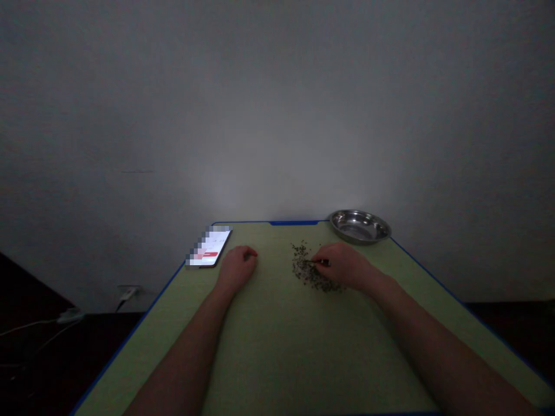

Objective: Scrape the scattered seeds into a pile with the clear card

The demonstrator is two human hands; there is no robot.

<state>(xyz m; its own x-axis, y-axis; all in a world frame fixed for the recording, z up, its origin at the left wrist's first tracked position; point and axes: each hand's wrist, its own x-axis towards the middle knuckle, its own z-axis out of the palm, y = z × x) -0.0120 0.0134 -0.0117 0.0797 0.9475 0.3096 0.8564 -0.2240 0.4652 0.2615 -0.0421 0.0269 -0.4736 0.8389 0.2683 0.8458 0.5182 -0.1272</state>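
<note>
Small dark grains [318, 282], perhaps seeds, lie scattered on the light green tabletop [277, 352] right of the middle. Over them is my right hand [340, 264], its thumb and fingers pinched together at the scatter. Whatever sits between those fingertips is too small and dim to make out. My left hand [237, 267] rests on the table to the left, apart from the grains, with its fingers curled in and nothing seen in them. Just beyond its wrist lies a tablet or large phone [217, 245] with a lit screen, partly blurred out.
A shallow steel bowl [362, 226] stands at the table's back right corner, beyond my right hand. The tabletop has a blue edge and meets a plain grey wall [277, 115]. Low on the left, a plug [130, 293] and white cables [69, 315] show near the floor.
</note>
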